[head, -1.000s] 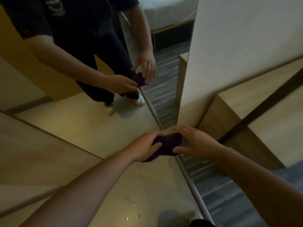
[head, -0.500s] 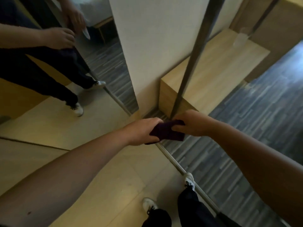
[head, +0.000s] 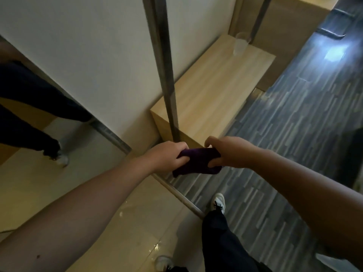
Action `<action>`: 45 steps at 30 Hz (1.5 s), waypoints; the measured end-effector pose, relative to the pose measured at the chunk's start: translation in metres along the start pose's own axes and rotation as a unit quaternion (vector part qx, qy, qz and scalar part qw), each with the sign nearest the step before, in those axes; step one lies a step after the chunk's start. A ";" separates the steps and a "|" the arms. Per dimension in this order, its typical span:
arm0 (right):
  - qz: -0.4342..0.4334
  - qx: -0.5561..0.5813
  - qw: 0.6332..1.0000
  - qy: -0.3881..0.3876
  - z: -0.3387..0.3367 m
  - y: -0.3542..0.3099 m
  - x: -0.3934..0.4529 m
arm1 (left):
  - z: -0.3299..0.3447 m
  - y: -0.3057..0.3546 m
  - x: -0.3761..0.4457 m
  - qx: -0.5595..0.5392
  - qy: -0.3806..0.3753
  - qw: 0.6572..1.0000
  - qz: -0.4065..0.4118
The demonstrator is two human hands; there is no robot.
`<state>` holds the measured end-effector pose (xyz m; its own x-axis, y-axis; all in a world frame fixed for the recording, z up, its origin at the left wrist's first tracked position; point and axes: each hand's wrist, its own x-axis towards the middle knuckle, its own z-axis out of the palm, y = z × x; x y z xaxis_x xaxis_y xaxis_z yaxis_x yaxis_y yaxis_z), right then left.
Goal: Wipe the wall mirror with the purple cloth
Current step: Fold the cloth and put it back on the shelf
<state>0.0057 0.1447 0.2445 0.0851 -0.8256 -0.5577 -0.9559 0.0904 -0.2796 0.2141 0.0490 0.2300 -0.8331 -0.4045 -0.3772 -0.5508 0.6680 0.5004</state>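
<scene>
The purple cloth (head: 197,160) is bunched up and held between both hands at the middle of the view. My left hand (head: 167,156) grips its left end with curled fingers. My right hand (head: 225,154) pinches its right end. The wall mirror (head: 29,107) fills the far left of the view and reflects dark trouser legs and a white shoe. Both hands are away from the glass, over the floor strip (head: 176,193) where tile meets carpet.
A low wooden bench (head: 212,99) stands against the white wall (head: 88,55), with a clear plastic cup (head: 240,44) at its far end. A thin metal post (head: 163,65) rises in front of the bench. My legs and white shoes (head: 218,201) stand on grey striped carpet (head: 294,134).
The view has swung right and down, so the mirror slid to the left edge and the bench and carpet came in. Both hands kept hold of the cloth.
</scene>
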 end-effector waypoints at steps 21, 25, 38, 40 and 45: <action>-0.031 -0.121 0.962 0.241 0.027 0.235 0.224 | 0.067 -0.095 0.298 0.223 0.222 0.949 0.013; -0.055 -0.130 0.969 0.204 0.074 0.243 0.252 | 0.117 -0.125 0.310 0.207 0.168 0.964 0.000; -0.001 -0.133 0.990 0.042 0.153 0.237 0.226 | 0.153 -0.121 0.289 0.276 -0.104 0.949 -0.110; -0.003 -0.149 0.989 0.023 0.146 0.238 0.225 | 0.150 -0.118 0.289 0.278 -0.108 0.948 -0.112; -0.003 -0.131 0.991 -0.013 0.111 0.228 0.221 | 0.133 -0.104 0.284 0.244 -0.111 0.953 -0.138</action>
<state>-0.1618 0.0442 -0.0290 0.0956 -0.8112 -0.5770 -0.9952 -0.0658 -0.0723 0.0409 -0.0523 -0.0323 -0.5985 -0.5015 -0.6247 -0.6139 0.7881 -0.0445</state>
